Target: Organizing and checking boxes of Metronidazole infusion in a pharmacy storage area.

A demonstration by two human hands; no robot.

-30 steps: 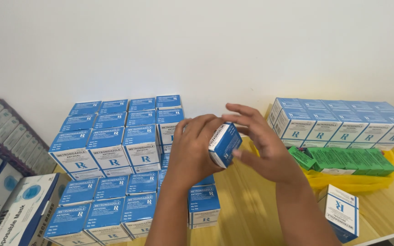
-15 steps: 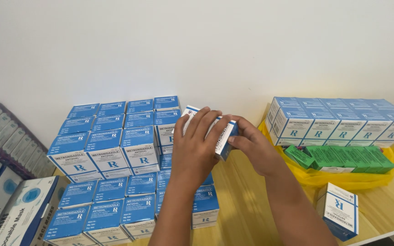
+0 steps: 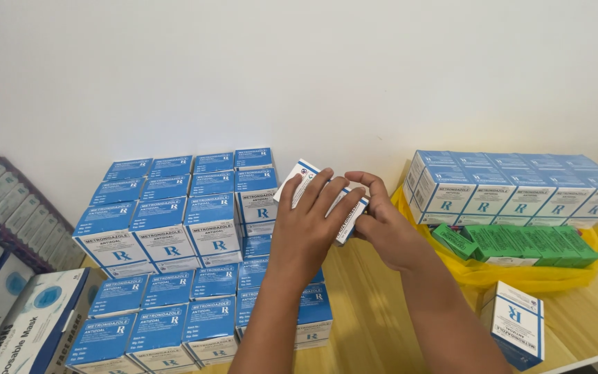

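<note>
Toward the right edge of the worktop [image 3: 375, 325], a yellow plastic bag [image 3: 513, 271] lies open with a row of blue-and-white cartons [image 3: 513, 190] standing in it and green boxes [image 3: 520, 242] lying in front of them; whether more sits underneath cannot be told. Above the middle of the worktop both hands share one small blue-and-white box [image 3: 297, 179], tilted with one end up toward the back wall. The left hand [image 3: 309, 225] lies over its top face, fingers spread and wrapped down around it, a closed grip on the box. The right hand [image 3: 382, 225] pinches the lower right end, fingers curled shut on it. Just left of the hands stands a stacked block of blue boxes [image 3: 174, 228], reaching to the front edge. A single box [image 3: 517, 322] stands near the front right corner. Face-mask cartons [image 3: 8, 312] lean at the left edge
</note>
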